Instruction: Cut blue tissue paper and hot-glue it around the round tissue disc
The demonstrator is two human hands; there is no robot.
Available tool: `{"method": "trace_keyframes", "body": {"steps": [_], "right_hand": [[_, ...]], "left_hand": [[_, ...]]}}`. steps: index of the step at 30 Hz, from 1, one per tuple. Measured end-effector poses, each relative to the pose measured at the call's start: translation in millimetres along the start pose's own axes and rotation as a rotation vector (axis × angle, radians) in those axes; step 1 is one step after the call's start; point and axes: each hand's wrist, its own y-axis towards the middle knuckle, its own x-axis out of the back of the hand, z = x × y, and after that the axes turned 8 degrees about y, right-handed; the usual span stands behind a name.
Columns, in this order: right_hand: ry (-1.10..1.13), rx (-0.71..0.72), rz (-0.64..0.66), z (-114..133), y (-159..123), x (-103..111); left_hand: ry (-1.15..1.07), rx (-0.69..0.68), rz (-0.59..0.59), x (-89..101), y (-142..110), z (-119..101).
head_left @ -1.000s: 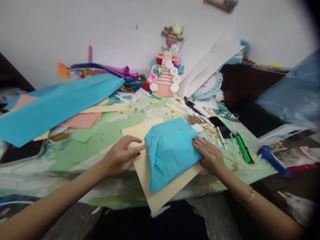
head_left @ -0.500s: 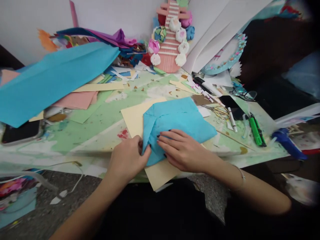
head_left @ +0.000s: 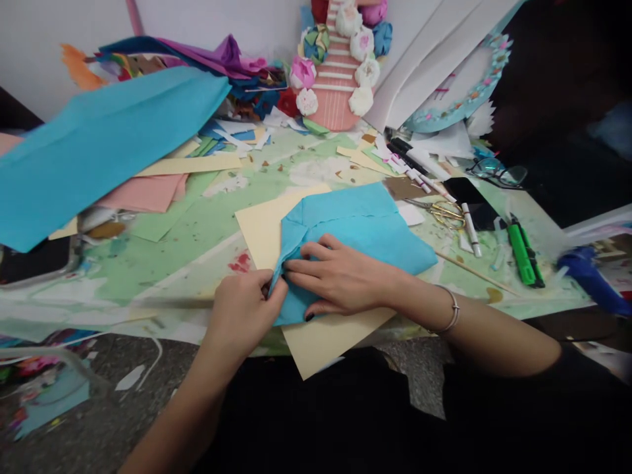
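A folded sheet of blue paper (head_left: 365, 220) lies over a cream sheet of paper (head_left: 264, 227) at the table's front edge. My left hand (head_left: 247, 306) pinches the blue paper's left edge, which is lifted a little and creased. Close beside it, my right hand (head_left: 340, 273) rests on the blue paper with its fingers bent apart, the fingertips at the fold near my left thumb. Beneath my right hand the paper's surface is hidden. A corner of the cream sheet hangs past the table edge towards me.
Gold-handled scissors (head_left: 447, 214), a phone (head_left: 471, 203), a green cutter (head_left: 524, 253) and a blue glue gun (head_left: 595, 280) lie to the right. A large blue sheet (head_left: 108, 145) covers paper scraps at left. A pink guitar-shaped decoration (head_left: 338, 99) stands at the back.
My right hand has slid left towards the fold, its fingers now bent more. My left hand has pulled the paper's left edge up slightly. The view has shifted a little.
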Motion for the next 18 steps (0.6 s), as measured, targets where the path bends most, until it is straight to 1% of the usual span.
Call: {"method": "trace_keyframes", "body": {"steps": [3,6,8,10,12,13,14,15,16,17,18], "right_hand": [[-0.021,0.019,-0.009,-6.1,4.0,-4.2],[-0.032,0.007,-0.073,-6.6,6.2,-10.8],[-0.027,0.000,-0.128,-2.2,3.6,-11.6],[-0.013,-0.015,-0.191,5.3,-6.1,-7.1],[0.014,-0.083,-0.283,13.5,-26.8,1.6],[0.029,-0.163,-0.342,16.7,-42.2,6.4],[0.037,-0.271,-0.413,18.9,-61.2,10.8],[0.013,-0.415,-0.559,19.9,-83.9,14.4],[-0.076,-0.625,-0.686,19.7,-109.9,16.8],[-0.246,-0.872,-0.793,18.8,-138.7,17.9],[-0.435,-1.152,-0.827,17.4,-169.5,17.5]], "left_hand": [[0.040,-0.016,0.040,2.7,6.2,-0.5],[0.091,-0.048,0.055,4.9,9.5,-0.4],[0.116,-0.057,0.056,5.4,8.3,-0.6],[0.124,-0.076,0.033,4.8,5.3,-0.6],[0.123,-0.106,-0.009,3.6,3.2,0.1],[0.118,-0.113,-0.026,3.3,3.2,0.9],[0.112,-0.111,-0.037,3.3,4.0,2.0],[0.110,-0.101,-0.045,3.9,5.7,3.4],[0.111,-0.085,-0.051,4.9,7.9,5.1],[0.117,-0.068,-0.055,6.5,10.6,7.0],[0.125,-0.052,-0.058,8.3,13.6,8.9]]}}
